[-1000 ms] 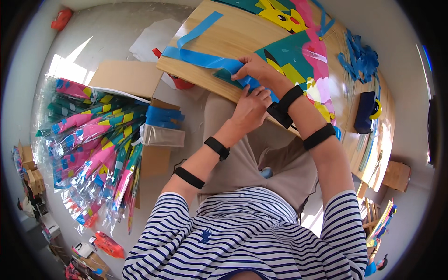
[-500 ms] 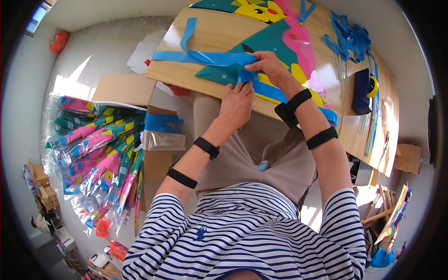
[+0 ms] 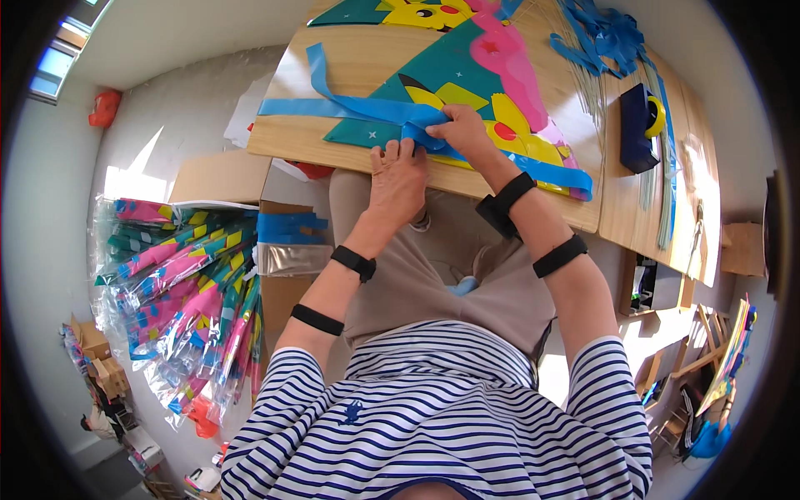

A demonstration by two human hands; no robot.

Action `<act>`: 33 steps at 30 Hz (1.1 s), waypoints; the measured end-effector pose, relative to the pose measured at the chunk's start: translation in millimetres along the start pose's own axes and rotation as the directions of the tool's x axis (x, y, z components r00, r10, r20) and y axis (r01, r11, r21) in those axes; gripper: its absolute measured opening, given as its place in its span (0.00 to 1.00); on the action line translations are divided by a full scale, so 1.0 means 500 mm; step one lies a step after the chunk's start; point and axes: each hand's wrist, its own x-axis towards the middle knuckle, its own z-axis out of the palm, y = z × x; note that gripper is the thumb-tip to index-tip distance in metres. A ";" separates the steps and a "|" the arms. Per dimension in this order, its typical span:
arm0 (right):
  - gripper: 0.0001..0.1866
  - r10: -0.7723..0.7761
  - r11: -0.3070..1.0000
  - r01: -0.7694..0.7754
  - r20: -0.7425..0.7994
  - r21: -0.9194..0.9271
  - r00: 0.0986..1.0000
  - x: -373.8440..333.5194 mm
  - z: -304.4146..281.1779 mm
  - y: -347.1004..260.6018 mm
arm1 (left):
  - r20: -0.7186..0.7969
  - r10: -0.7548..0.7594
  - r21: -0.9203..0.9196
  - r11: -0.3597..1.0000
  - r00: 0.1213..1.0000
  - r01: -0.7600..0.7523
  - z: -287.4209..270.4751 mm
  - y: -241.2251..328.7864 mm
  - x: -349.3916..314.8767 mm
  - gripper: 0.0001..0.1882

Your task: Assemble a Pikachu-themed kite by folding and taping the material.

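A triangular kite [image 3: 446,71] in green and pink film with a yellow cartoon figure lies on the wooden table before me. Blue ribbon [image 3: 296,107] runs across its near corner, one loose end curling up at the left. My right hand [image 3: 467,131] is closed, thumb and fingers pinching the ribbon over the kite. Just to its left, at the table's near edge, my left hand [image 3: 398,177] has its fingers bent down on the ribbon where it folds by the kite's edge. Its fingertips are partly hidden. Another ribbon length [image 3: 554,173] lies along the kite's lower right edge.
A dark blue tape dispenser [image 3: 637,129] with a yellow roll stands on the table [image 3: 617,187] at the right. Beyond it lie a heap of blue ribbon [image 3: 612,42] and thin rods [image 3: 583,83]. Many wrapped kites [image 3: 179,275] fill the left, beside a cardboard box [image 3: 218,177].
My view has shifted a little. My right hand has drawn the ribbon down close to my left hand, and the ribbon fold between them is tighter.
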 end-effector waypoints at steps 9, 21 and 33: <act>0.16 -0.070 0.993 0.062 -0.075 -0.101 0.995 -0.017 0.002 0.040 | -0.120 -0.008 0.026 1.000 0.993 0.011 0.006 0.005 -0.012 0.26; 0.16 -0.126 0.979 0.111 -0.083 -0.170 0.989 -0.037 0.004 0.034 | -0.118 -0.047 0.078 0.995 0.992 0.056 -0.004 0.015 -0.010 0.24; 0.17 -0.097 0.991 0.088 -0.086 -0.104 0.992 -0.033 0.006 0.041 | -0.093 -0.002 0.081 0.997 0.996 0.010 0.001 0.007 -0.010 0.24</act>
